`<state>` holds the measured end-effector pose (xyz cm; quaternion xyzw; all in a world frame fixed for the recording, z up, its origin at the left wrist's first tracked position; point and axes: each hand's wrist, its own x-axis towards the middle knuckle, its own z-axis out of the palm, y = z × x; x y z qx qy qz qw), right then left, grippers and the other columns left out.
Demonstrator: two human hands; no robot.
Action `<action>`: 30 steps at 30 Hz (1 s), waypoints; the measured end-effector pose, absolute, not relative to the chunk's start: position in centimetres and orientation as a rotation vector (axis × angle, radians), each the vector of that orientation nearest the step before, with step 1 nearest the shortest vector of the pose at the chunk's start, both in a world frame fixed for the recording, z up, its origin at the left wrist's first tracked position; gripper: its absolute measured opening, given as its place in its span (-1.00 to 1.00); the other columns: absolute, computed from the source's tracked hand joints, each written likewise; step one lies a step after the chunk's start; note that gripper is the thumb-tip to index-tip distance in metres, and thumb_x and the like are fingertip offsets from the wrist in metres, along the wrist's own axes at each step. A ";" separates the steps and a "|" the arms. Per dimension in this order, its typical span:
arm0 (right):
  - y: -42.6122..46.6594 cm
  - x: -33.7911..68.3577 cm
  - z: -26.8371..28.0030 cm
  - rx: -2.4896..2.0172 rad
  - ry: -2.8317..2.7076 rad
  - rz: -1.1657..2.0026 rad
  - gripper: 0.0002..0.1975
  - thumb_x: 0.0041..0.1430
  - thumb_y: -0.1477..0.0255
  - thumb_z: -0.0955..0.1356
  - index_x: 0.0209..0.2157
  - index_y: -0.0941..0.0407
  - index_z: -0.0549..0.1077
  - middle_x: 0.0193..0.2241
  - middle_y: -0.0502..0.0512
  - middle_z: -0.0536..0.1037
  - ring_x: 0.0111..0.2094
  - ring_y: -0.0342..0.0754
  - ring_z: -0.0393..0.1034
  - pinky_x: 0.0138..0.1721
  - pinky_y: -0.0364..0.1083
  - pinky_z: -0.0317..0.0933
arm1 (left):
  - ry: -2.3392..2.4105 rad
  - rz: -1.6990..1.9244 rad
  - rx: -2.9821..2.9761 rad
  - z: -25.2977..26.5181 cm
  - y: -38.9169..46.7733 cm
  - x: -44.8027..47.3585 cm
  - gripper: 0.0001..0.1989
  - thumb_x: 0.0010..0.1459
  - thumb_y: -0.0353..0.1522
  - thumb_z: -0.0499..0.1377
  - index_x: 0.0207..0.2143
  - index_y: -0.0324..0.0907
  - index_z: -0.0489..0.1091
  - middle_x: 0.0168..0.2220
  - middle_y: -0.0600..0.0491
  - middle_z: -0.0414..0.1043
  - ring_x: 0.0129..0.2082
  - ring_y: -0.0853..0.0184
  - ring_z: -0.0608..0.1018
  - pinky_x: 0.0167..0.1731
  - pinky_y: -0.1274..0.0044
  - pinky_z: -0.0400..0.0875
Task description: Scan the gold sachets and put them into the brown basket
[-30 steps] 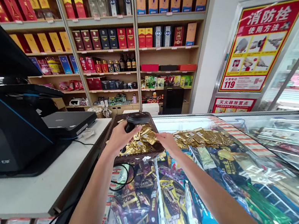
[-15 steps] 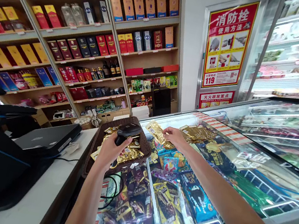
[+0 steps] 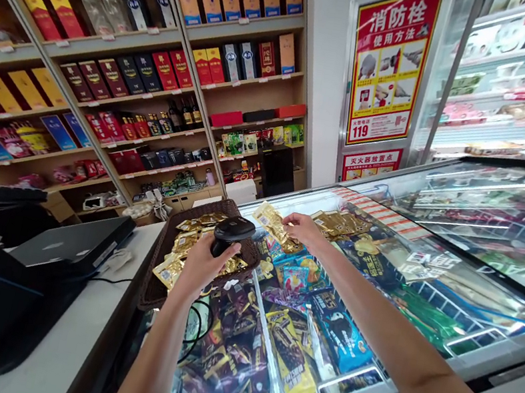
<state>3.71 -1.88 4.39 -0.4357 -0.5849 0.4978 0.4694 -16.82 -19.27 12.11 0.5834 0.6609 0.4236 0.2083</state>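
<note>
A black handheld barcode scanner (image 3: pixel 233 228) is gripped in my left hand (image 3: pixel 204 263), its head pointing right over the basket. The brown woven basket (image 3: pixel 150 278) holds several gold foil packets (image 3: pixel 182 247) and stands at the freezer's left end. My right hand (image 3: pixel 303 229) is closed on the edge of a gold foil packet (image 3: pixel 272 220), holding it tilted above the freezer glass, to the right of the scanner. More gold packets (image 3: pixel 339 223) lie in a row just beyond my right hand. A black cable (image 3: pixel 204 322) loops below my left hand.
Under the glass of the chest freezer (image 3: pixel 266 319) are colourful ice cream packages (image 3: pixel 295 358). At left, a white counter (image 3: pixel 83 321) carries a dark checkout machine (image 3: pixel 66 243). Shelves with boxed goods (image 3: pixel 131 75) line the back wall, beside a red fire-hydrant sign (image 3: pixel 390 63).
My left hand and the scanner have shifted right relative to the basket, uncovering more gold packets. The right hand keeps its hold on the packet. The view has turned slightly right.
</note>
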 end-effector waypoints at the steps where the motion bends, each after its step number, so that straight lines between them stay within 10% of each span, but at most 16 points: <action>1: -1.9 3.8 4.4 -1.063 -1.438 1.216 -0.87 -0.15 0.49 0.42 -0.43 0.15 0.49 -0.62 -0.06 0.40 -0.55 -0.16 0.27 -0.48 -0.20 0.16 | 1.838 1.183 1.619 12.1 -19.3 -16.8 -0.52 -0.06 0.07 0.28 -0.37 -0.17 0.40 -0.61 0.15 0.32 -0.62 0.35 0.42 -0.60 0.55 0.26; 30: 7.4 14.1 -2.2 -1.770 -1.256 0.437 -0.64 -0.04 0.59 0.32 -0.15 0.22 0.55 -0.19 0.27 0.61 -0.11 0.14 0.47 -0.09 -0.04 0.26 | 1.863 1.190 1.570 12.6 -19.3 -18.2 -0.50 -0.12 0.07 0.32 -0.41 -0.16 0.37 -0.62 0.14 0.32 -0.62 0.36 0.40 -0.61 0.56 0.24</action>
